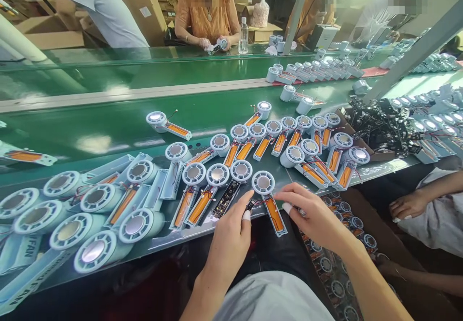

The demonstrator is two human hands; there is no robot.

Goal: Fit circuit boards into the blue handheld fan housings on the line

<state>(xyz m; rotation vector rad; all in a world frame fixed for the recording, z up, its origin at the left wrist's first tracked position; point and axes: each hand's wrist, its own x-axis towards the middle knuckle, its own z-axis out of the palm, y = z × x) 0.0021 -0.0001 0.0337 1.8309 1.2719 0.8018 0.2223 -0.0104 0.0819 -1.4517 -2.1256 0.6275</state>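
A light-blue handheld fan (263, 183) lies in front of me at the table's edge, its handle toward me with an orange battery (274, 214) and thin wires inside. My left hand (231, 232) is left of the handle, thumb and fingers closed on a small black circuit board (250, 204). White covers sit on both thumbs. My right hand (313, 212) is at the handle's right side, index finger stretched toward the wires and thumb apart from it. Just left lies another fan (241, 170) with a long black circuit board (226, 199) in its handle.
Rows of similar fans (135, 224) crowd the left and right of the table. A heap of black boards (379, 126) lies in a carton at right. Beyond the green conveyor (108, 99), a person (206, 12) holds a fan. Another person's hand (408, 204) rests at right.
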